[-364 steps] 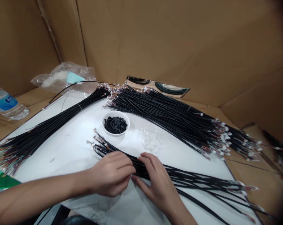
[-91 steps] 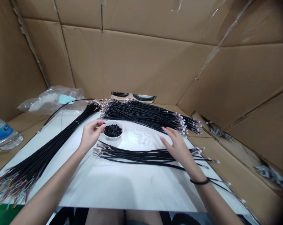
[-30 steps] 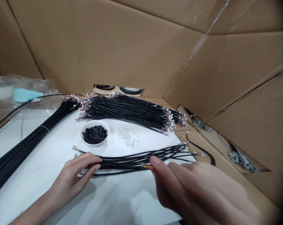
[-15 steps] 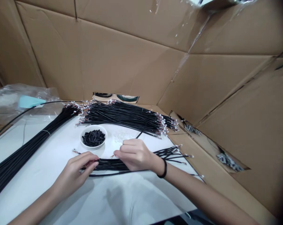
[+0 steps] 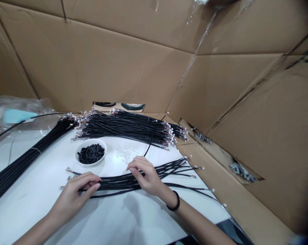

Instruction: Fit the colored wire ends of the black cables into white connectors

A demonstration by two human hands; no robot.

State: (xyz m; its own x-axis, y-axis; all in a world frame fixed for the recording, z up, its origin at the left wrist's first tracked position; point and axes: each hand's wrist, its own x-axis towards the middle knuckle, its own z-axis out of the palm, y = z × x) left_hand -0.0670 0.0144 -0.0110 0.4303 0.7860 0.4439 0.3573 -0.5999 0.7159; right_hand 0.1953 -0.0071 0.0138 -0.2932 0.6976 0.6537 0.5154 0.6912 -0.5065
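A loose bundle of black cables point(image 5: 123, 183) with small connectors at both ends lies across the white board point(image 5: 41, 177) in front of me. My left hand point(image 5: 76, 194) grips its left part, near the connector ends. My right hand point(image 5: 143, 177) has its fingers curled over the bundle further along, with a black wristband point(image 5: 174, 201) on that wrist. To the right of it the cables fan apart. Just behind my left hand stands a white bowl point(image 5: 90, 153) of short black sleeves point(image 5: 91, 153), and a heap of small white connector pieces point(image 5: 124, 151) lies behind my right hand.
A large bundle of black cables point(image 5: 125, 129) lies along the board's far side, and a tied one point(image 5: 28, 160) runs off at the left. A plastic bag point(image 5: 16, 115) sits at back left. Cardboard walls point(image 5: 105, 64) surround the board, with cable pieces point(image 5: 242, 172) lying against them at right.
My right hand has come down from close to the camera onto the bundle, left of its earlier place. My left hand still grips the bundle. The view has shifted slightly.
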